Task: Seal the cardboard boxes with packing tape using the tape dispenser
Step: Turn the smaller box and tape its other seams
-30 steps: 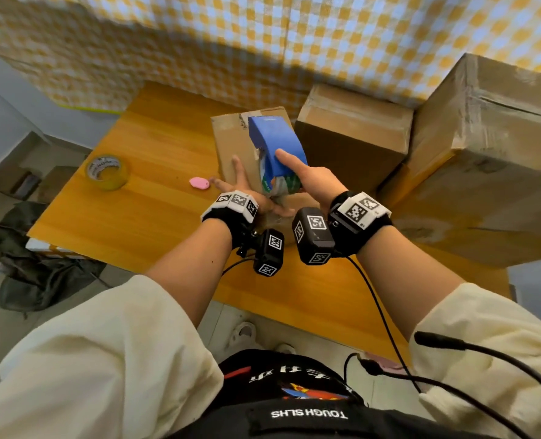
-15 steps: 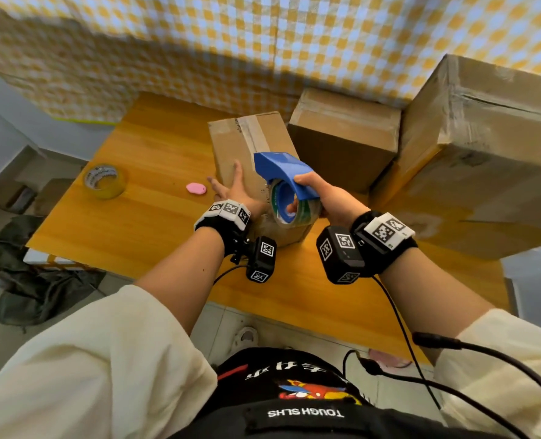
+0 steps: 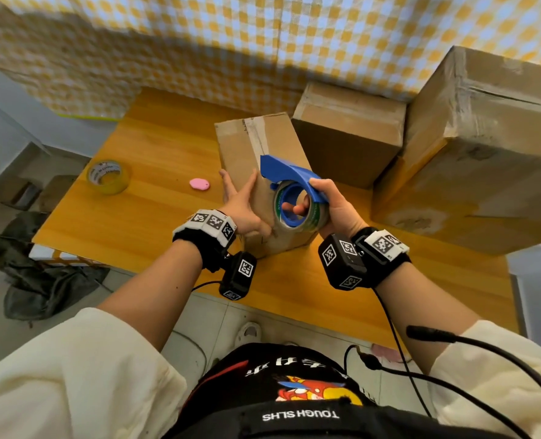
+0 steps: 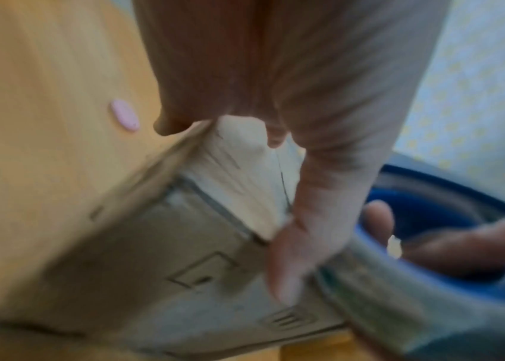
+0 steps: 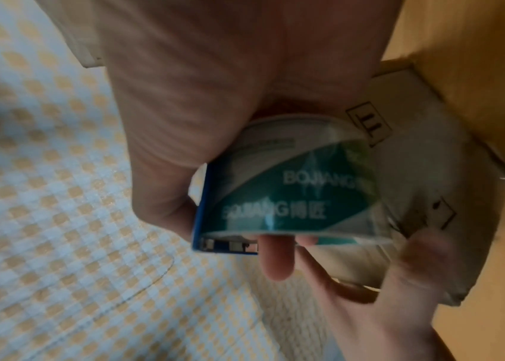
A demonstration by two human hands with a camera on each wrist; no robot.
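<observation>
I count three cardboard boxes (image 3: 263, 160) on the counter (image 3: 155, 172), one blue tape dispenser (image 3: 289, 175), one loose yellow tape roll (image 3: 108, 176), one pink thing (image 3: 199, 184).

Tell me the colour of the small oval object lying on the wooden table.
Pink; the small oval object shows best in the head view.

We seem to be at a makeshift packing corner in a plain room, perhaps a small home business. A wooden worktop (image 3: 155, 217) stands against a wall hung with yellow-and-white checked sheeting (image 3: 263, 42), and sealed cardboard boxes (image 3: 484, 147) are piled along its far side. A spare tape roll (image 3: 108, 176) lies on it, and dark cloth (image 3: 51, 280) is heaped on the tiled floor (image 3: 218, 318).
</observation>
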